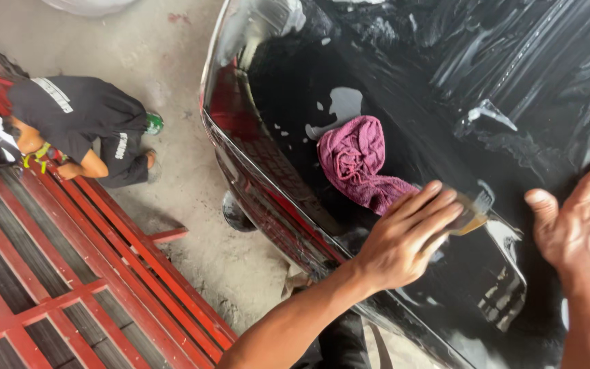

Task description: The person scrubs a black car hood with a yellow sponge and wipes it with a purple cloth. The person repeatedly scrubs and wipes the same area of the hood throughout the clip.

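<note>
My left hand (404, 236) presses a small tan squeegee-like tool (472, 217) flat against a glossy black car panel (404, 82). The fingers are closed over the tool. My right hand (585, 222) lies open with its palm on the same panel, just right of the tool, fingers spread. A crumpled magenta cloth (360, 164) rests on the panel just above my left hand. Wrinkled clear film (548, 68) covers the panel's upper right part.
A person in black clothes (76, 126) crouches on the concrete floor (172, 55) at the left, beside a red metal gate frame (56, 273). The panel's curved edge (240, 171) runs diagonally between the floor and my arms.
</note>
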